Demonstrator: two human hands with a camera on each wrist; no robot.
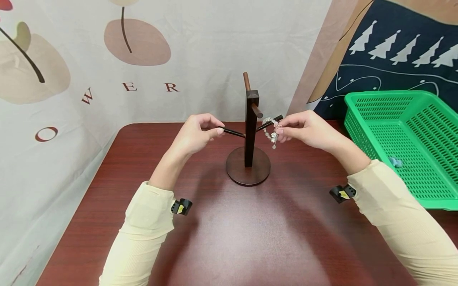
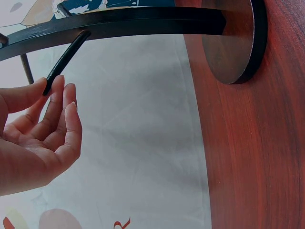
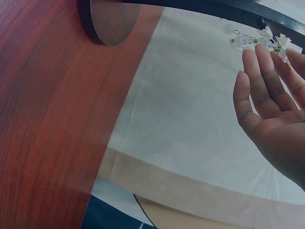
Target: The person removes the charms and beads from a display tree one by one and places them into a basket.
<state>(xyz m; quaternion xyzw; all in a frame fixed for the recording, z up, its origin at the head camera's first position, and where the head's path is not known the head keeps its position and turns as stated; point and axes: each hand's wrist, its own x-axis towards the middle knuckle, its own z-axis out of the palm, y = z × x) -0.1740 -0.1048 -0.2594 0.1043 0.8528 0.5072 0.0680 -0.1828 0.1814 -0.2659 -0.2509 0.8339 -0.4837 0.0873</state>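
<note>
A dark wooden jewelry stand (image 1: 249, 139) rises from a round base, with short pegs sticking out at two heights. My left hand (image 1: 196, 133) pinches the outer end of the lower left peg (image 1: 234, 132) between thumb and fingertips. On the other side, my right hand (image 1: 309, 129) pinches a beaded bracelet (image 1: 274, 137) with clear beads and pale flowers. The bracelet hangs around the lower right peg (image 1: 280, 117), whose tip shows past it. In the right wrist view, the bracelet (image 3: 240, 41) dangles at my fingertips, its upper part partly hidden by them.
A green plastic basket (image 1: 365, 131) stands at the right of the table, with a small blue item (image 1: 395, 162) inside. Behind the reddish-brown table (image 1: 222, 222) hangs a printed cloth (image 1: 214, 47). Small black devices sit on both cream sleeves.
</note>
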